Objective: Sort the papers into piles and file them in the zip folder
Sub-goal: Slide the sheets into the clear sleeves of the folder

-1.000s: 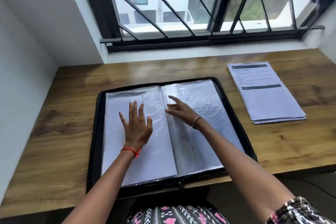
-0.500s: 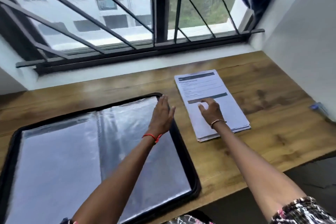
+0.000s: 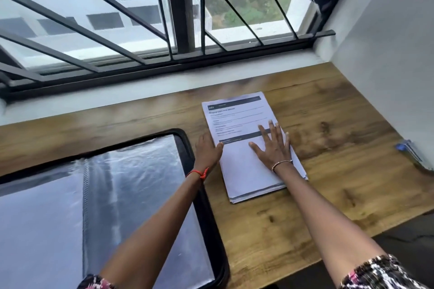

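Papers (image 3: 245, 171), both hands (image 3: 273, 147) touching

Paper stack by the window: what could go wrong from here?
1. The right hand lies flat on the paper stack; sliding it could fan the loose sheets.
2. The left hand touches only the stack's left edge, so its grip may lift several sheets at once.
3. The open zip folder lies close by; dragged sheets may catch its black rim.

Left hand (image 3: 207, 151) now against paper stack (image 3: 244, 171)
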`<state>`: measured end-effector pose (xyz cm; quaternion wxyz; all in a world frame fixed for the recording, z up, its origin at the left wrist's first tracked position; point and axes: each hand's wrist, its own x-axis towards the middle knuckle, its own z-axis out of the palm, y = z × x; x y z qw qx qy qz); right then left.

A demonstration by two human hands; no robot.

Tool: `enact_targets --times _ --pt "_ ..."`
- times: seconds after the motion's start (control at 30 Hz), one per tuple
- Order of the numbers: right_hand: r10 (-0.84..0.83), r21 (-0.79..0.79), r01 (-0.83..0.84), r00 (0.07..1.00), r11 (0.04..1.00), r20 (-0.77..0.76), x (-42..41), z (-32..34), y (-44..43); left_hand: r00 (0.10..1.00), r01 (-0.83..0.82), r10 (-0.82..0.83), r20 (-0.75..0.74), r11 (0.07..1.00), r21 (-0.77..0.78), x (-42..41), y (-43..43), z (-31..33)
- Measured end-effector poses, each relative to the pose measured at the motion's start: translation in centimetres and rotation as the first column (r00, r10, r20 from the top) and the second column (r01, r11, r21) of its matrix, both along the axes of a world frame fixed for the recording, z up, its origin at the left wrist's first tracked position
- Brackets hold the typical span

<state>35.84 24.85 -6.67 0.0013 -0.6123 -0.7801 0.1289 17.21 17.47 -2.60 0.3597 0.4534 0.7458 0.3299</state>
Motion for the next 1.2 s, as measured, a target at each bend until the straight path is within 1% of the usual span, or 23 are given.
enact_targets --times 0.1,0.17,0.27,0.33,0.37,0.4,0.43,0.5,0.53,0.57,0.63,0.7,0.77,0.83,0.9,0.97,1.07,1.13,1.2 --pt "0.005 0.054 -0.003 0.999 0.999 -0.033 0.0 -0.9 0.1 0.998 -0.02 0.017 0.063 0.999 0.038 0.5 0.1 -0.2" --pt "0.007 0.093 0.0 0.997 0.996 -0.072 0.1 -1.2 0.1 0.997 -0.027 0.023 0.075 0.998 0.058 0.9 0.1 0.1" --pt "0.0 0.146 0.02 0.991 0.989 -0.131 0.0 -1.4 0.0 1.0 0.014 -0.011 -0.023 0.99 0.141 1.5 -0.2 -0.2" --pt "-0.008 0.168 0.036 0.986 0.985 -0.167 0.0 -1.4 0.0 0.998 -0.014 0.026 -0.055 0.978 0.208 1.7 -0.5 -0.4" --pt "-0.012 0.176 0.044 0.984 0.983 -0.179 -0.1 -1.4 0.0 0.997 -0.049 0.062 -0.04 0.965 0.259 1.9 -0.6 -0.5" --pt "-0.016 0.184 0.051 0.982 0.982 -0.189 -0.1 -1.4 -0.1 0.995 -0.092 0.095 0.006 0.948 0.305 2.0 -0.6 -0.5" --pt "-0.02 0.188 0.058 0.98 0.981 -0.196 -0.1 -1.3 -0.1 0.99 -0.135 0.115 0.08 0.94 0.313 2.1 -0.6 -0.5" --pt "-0.026 0.191 0.065 0.979 0.979 -0.201 -0.1 -1.2 -0.2 0.966 -0.187 0.135 0.222 0.954 0.235 2.1 -0.3 -0.5" --pt "-0.028 0.193 0.068 0.979 0.979 -0.202 -0.1 -1.2 -0.2 0.954 -0.193 0.143 0.262 0.965 0.178 2.1 -0.1 -0.6" --pt "-0.03 0.194 0.07 0.979 0.978 -0.202 -0.1 -1.1 -0.2 0.953 -0.182 0.142 0.267 0.975 0.129 2.1 0.0 -0.7" --pt "-0.033 0.197 0.075 0.978 0.978 -0.206 -0.2 -1.1 -0.3 0.975 -0.145 0.127 0.183 0.986 0.084 2.1 0.0 -1.1" --pt "-0.037 0.197 0.077 0.979 0.977 -0.199 -0.2 -1.0 -0.2 0.99 -0.133 0.127 0.062 0.986 0.099 2.3 -0.2 -1.2" --pt "-0.034 0.187 0.069 0.983 0.98 -0.181 -0.1 -1.0 -0.2 0.992 -0.128 0.126 0.021 0.983 0.13 2.4 -0.2 -1.1" --pt "-0.035 0.178 0.069 0.982 0.982 -0.187 0.0 -0.8 -0.3 0.995 -0.083 0.071 0.074 0.983 0.165 2.3 -0.3 -0.8" --pt "-0.059 0.179 0.102 0.971 0.978 -0.231 -0.1 -0.3 -0.3 0.984 -0.07 0.032 0.177 0.974 0.215 2.3 -0.6 -0.3" --pt "-0.098 0.182 0.159 0.947 0.97 -0.305 -0.4 0.5 -0.2 0.968 -0.104 0.035 0.247 0.957 0.27 2.0 -1.1 0.5" --pt "-0.163 0.173 0.259 0.886 0.95 -0.434 -1.2 1.9 0.1 0.96 -0.148 0.05 0.275 0.925 0.35 1.1 -1.6 1.3" --pt "-0.181 0.155 0.304 0.83 0.94 -0.528 -2.2 3.1 0.5 0.947 -0.176 0.058 0.316 0.915 0.362 0.1 -2.3 2.0" --pt "-0.196 0.108 0.339 0.745 0.935 -0.638 -3.6 4.3 0.7 0.917 -0.224 0.08 0.391 0.913 0.34 -1.3 -3.1 3.0"
